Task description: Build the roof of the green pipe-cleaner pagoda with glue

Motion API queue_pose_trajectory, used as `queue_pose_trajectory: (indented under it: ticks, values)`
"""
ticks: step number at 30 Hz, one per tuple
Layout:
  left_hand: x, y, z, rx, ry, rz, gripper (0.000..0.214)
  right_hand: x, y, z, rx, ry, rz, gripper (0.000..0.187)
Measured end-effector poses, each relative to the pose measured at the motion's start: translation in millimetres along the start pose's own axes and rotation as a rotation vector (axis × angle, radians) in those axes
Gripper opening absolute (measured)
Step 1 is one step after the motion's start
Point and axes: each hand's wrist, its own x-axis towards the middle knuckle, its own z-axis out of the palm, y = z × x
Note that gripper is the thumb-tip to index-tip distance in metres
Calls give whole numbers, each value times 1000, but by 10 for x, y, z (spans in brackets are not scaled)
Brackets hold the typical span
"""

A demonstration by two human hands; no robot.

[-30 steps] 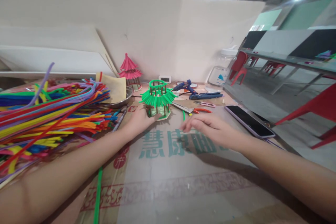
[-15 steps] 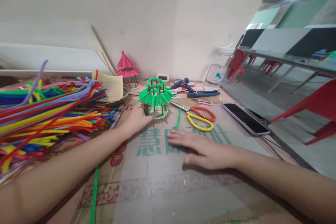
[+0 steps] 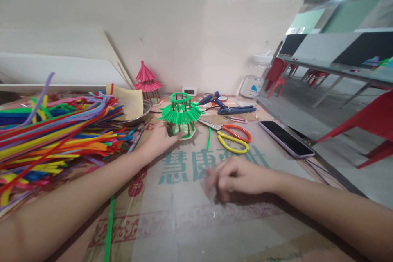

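A green pipe-cleaner pavilion model (image 3: 181, 114) with brown posts stands upright on a flat base. Around the left side of that base is my left hand (image 3: 161, 138), its thumb along the front edge; the fingers behind are partly hidden. My right hand (image 3: 236, 176) hovers over or rests on the printed cardboard, fingers bent and blurred by motion; nothing shows in it. Just beyond it lie scissors (image 3: 233, 141) with one orange and one yellow handle, and a short green pipe-cleaner piece (image 3: 209, 138).
Colourful pipe cleaners (image 3: 61, 131) are heaped at left beside a metal bowl (image 3: 146, 114). Behind stand a pink pavilion model (image 3: 146, 77), a small timer (image 3: 189, 91), a glue gun (image 3: 211, 98), pliers (image 3: 237, 109) and a plastic jug (image 3: 253, 82). A phone (image 3: 287, 138) lies at right.
My right hand has drawn its outstretched fingers back and bent them, blurring as it moves. My left hand stays at the green pavilion's base.
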Motion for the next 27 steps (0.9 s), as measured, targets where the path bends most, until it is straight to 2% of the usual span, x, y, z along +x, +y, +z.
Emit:
queue_pose_trajectory:
  ticks: [2,3,7,9,11,13,14,17,18,19,21,22,23,24,25,26,27]
  values:
    - [-3,34,-20,10,-13,-1,28,0,38,-120,206,49,-20,63]
    - [-4,47,-29,15,-20,-3,28,-10,45,-204,235,109,-26,62]
    - [-1,48,-40,20,-40,-20,29,-134,70,-532,139,178,66,59]
    - [5,29,-32,14,-46,-16,29,-225,115,-574,50,200,68,56]
    - [11,10,-23,16,-57,-7,29,-301,179,-501,-34,245,39,51]
    - [11,-1,-17,32,-60,-5,30,-342,241,-351,1,258,7,48]
    - [9,-3,-16,41,-58,-10,31,-348,264,-268,89,213,1,50]
    - [-1,10,-22,35,-34,-20,36,-324,261,-93,399,-46,47,58]
    - [-4,19,-26,26,-32,-22,38,-308,233,-73,363,-51,75,55]
    - [-6,30,-30,16,-35,-24,39,-292,193,-69,235,82,44,52]
    - [-7,55,-39,4,-42,-33,40,-274,91,-74,-209,186,-9,51]
    - [-6,66,-43,2,-49,-40,39,-276,36,-66,-417,143,-21,58]
    - [-4,74,-46,0,-56,-43,38,-286,-17,-44,-522,17,-21,65]
    - [-2,80,-48,-4,-62,-42,38,-301,-64,-9,-522,-165,-21,66]
    - [-1,82,-47,-7,-64,-39,37,-320,-104,34,-435,-346,-29,63]
    - [1,81,-45,-10,-64,-36,37,-339,-135,78,-283,-474,-34,64]
    - [1,78,-43,-14,-60,-36,38,-353,-158,114,-156,-490,-16,70]
